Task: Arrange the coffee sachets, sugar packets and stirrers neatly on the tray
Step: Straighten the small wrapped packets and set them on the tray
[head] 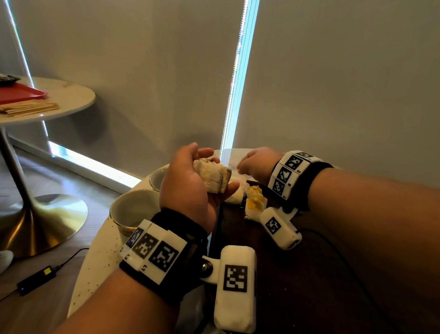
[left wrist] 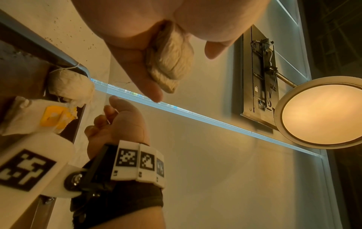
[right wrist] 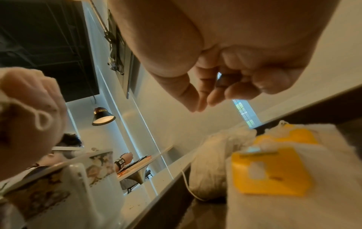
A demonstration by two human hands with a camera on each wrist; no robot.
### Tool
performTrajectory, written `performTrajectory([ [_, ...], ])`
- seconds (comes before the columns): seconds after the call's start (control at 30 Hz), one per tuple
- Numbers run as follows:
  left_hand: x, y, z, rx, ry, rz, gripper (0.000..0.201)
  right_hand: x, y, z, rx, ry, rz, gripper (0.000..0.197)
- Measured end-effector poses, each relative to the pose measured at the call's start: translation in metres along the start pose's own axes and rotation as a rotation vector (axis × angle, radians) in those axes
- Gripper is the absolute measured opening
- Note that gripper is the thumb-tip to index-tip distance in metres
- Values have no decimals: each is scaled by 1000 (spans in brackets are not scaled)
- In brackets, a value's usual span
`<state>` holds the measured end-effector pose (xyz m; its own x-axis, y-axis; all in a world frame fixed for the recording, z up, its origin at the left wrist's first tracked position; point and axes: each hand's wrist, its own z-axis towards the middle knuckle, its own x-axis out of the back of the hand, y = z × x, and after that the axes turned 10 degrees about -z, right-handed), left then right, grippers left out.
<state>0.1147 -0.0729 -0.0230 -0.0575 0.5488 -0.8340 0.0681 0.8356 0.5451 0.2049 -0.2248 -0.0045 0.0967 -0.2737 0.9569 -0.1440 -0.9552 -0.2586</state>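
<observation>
Left hand (head: pixel 188 180) clutching loose tea bags (head: pixel 213 176), right hand (head: pixel 257 165) pinching thread, tangles risking spills beside tray (left wrist: pixel 58 62).

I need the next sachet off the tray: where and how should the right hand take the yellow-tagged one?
Pinch the near white edge of the yellow-tagged sachet from above. It lies flat on the dark tray, overlapping another, so a side approach looks blocked. The right hand hovers just beyond it, fingers curled, holding nothing I can see. The left hand holds a beige bundle.
</observation>
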Motion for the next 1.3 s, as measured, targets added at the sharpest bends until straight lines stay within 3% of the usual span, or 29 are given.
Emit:
performTrajectory([
  [0.07, 0, 0, -1, -2, 1, 3, 33, 4, -1, -7, 27, -26, 63, 22],
  [0.17, 0, 0, 0, 6, 7, 2, 34, 5, -8, -14, 65, -188, -186, 16],
  [0.37, -1, 0, -1, 19, 7, 8, 34, -5, -6, -12, 76, -145, -354, 32],
  [0.53, 1, -1, 0, 15, -3, 9, 34, 2, -9, -15, 102, -129, -397, 20],
  [0.63, 2, -1, 1, 11, 2, 14, 34, 10, -13, -21, 152, -160, -402, 32],
  [0.73, 1, -1, 0, 22, 9, 20, 34, 8, -10, -22, 197, -181, -338, 27],
  [0.87, 0, 0, -2, 38, 7, 16, 33, 4, -5, -18, 114, -158, -92, 19],
  [1.03, -2, 0, -4, 55, -8, -15, 29, 9, -2, -21, 155, -151, -178, 30],
  [1.1, -4, 1, -6, 72, -18, -35, 26, 13, 3, -22, 154, -61, -187, 30],
  [1.2, -8, 1, -9, 102, -9, -65, 24, 16, 10, -26, 203, 50, 153, 18],
  [1.3, -10, 0, -11, 118, 22, -63, 24, 20, 7, -47, 352, 57, 444, 17],
])
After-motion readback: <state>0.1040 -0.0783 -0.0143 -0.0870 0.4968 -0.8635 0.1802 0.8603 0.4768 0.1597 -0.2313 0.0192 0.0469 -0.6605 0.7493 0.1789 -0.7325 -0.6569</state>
